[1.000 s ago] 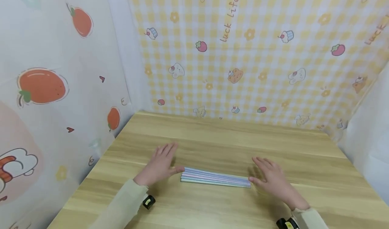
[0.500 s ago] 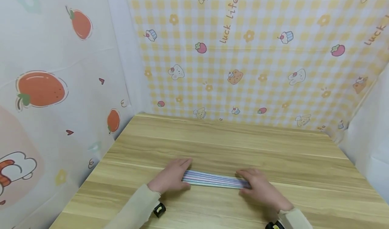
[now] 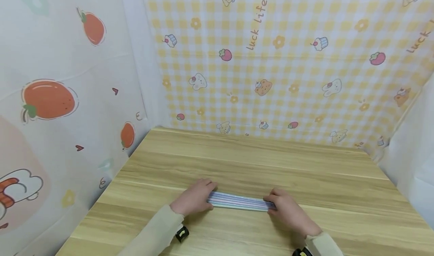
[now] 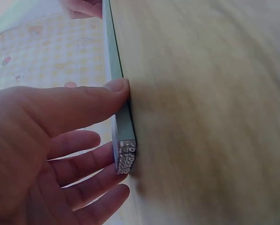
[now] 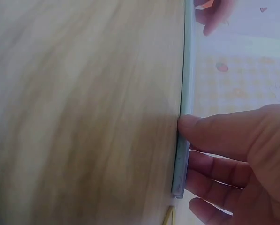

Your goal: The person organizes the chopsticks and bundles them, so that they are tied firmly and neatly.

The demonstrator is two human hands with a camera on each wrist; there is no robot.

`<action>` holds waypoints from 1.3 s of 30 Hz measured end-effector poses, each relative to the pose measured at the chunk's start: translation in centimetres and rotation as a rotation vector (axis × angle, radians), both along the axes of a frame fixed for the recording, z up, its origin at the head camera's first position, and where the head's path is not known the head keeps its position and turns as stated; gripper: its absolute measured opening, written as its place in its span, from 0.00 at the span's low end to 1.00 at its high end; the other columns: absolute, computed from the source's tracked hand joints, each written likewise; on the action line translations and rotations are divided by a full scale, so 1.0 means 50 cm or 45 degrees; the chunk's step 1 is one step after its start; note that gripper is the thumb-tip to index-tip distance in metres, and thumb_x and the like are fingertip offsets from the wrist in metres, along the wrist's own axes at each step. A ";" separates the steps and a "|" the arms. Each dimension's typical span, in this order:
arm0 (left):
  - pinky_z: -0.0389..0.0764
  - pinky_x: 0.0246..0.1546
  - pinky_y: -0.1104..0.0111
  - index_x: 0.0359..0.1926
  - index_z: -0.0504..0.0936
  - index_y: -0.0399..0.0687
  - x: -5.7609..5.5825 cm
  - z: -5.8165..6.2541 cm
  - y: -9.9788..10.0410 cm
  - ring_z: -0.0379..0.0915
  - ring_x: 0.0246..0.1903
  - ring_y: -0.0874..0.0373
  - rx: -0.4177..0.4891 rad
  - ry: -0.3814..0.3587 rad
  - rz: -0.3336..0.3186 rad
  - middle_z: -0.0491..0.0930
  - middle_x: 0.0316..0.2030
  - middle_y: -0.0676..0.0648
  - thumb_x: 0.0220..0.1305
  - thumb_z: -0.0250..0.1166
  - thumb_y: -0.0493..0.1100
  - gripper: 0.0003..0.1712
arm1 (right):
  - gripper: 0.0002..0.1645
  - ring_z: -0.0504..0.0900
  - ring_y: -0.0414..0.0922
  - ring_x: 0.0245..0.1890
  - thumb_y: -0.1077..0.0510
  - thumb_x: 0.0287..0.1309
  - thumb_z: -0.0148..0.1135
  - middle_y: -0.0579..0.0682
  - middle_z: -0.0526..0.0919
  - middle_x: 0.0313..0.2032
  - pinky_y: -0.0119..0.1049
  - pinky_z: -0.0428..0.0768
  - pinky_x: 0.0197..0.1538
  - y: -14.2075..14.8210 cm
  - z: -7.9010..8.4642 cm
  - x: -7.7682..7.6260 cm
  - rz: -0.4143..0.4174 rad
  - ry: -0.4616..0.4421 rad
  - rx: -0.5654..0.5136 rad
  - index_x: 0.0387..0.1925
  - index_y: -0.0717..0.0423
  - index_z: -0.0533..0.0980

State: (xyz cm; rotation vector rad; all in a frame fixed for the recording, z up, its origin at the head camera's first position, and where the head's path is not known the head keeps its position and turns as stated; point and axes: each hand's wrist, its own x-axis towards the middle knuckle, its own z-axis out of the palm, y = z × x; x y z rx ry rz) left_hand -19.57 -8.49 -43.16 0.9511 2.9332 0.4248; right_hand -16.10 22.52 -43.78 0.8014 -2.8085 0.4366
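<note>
A narrow flat bundle of thin pastel strips [image 3: 239, 202], in blue, lilac, pink and green, lies lengthwise on the wooden table. My left hand [image 3: 194, 198] pinches its left end, thumb [image 4: 114, 86] on the near green edge and fingers on the far side. The bundle's left end [image 4: 125, 157] looks silvery and textured in the left wrist view. At the opposite end my right hand [image 3: 288, 209] pinches it likewise, with the thumb [image 5: 189, 125] on the near edge. Fingers hide part of both ends.
The wooden table [image 3: 251, 158] spreads around the hands. A yellow checked cloth [image 3: 291, 63] hangs behind it, and a white printed cloth [image 3: 68, 135] at the left. A thin yellow loop [image 5: 171, 214] shows beyond the bundle's right end.
Both hands have come down and inward from beside the bundle and now pinch its two ends. The bundle has hardly moved.
</note>
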 end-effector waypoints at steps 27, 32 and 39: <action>0.76 0.41 0.71 0.38 0.79 0.50 -0.004 0.010 0.018 0.72 0.35 0.63 -0.113 0.081 -0.104 0.75 0.34 0.56 0.46 0.75 0.44 0.17 | 0.13 0.69 0.34 0.31 0.68 0.42 0.71 0.39 0.72 0.28 0.30 0.74 0.33 0.003 -0.004 -0.004 -0.090 -0.107 -0.062 0.27 0.52 0.76; 0.77 0.41 0.71 0.39 0.80 0.49 -0.006 0.008 0.021 0.74 0.35 0.62 -0.129 0.067 -0.096 0.78 0.35 0.55 0.45 0.75 0.43 0.18 | 0.13 0.70 0.35 0.31 0.67 0.44 0.71 0.39 0.73 0.28 0.30 0.74 0.33 0.000 -0.002 -0.004 -0.095 -0.132 -0.058 0.28 0.51 0.75; 0.76 0.36 0.71 0.35 0.81 0.50 -0.002 0.014 0.023 0.72 0.32 0.64 -0.160 0.081 -0.098 0.77 0.33 0.55 0.46 0.75 0.42 0.14 | 0.12 0.70 0.34 0.30 0.68 0.43 0.71 0.40 0.72 0.28 0.29 0.74 0.32 -0.002 -0.004 -0.005 -0.074 -0.088 -0.044 0.26 0.53 0.76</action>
